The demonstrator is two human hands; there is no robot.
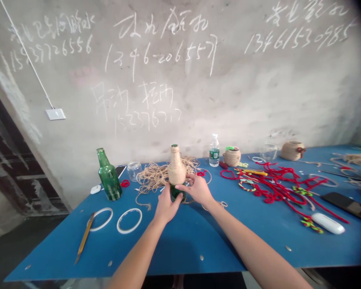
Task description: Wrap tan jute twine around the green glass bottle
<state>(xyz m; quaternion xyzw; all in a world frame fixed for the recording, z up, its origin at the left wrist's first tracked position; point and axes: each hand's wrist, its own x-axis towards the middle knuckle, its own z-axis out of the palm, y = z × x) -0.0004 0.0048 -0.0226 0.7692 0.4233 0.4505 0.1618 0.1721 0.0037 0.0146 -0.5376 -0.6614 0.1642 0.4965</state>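
One bottle (175,158) upright | left hand (166,208) closed round its base | right hand (201,190) part-closed, at wrapping's (177,174) lower right edge, grip unclear

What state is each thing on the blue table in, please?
Held bottle: upright, twine-wrapped above, bare green below
Other green bottle: upright, unwrapped
Water bottle: upright, capped
Twine: loose, tangled
Red cords: tangled
Craft knife: lying down, blade out
White rings: lying flat
Black phone: lying, dark
Left glass jar: upright; lid unclear
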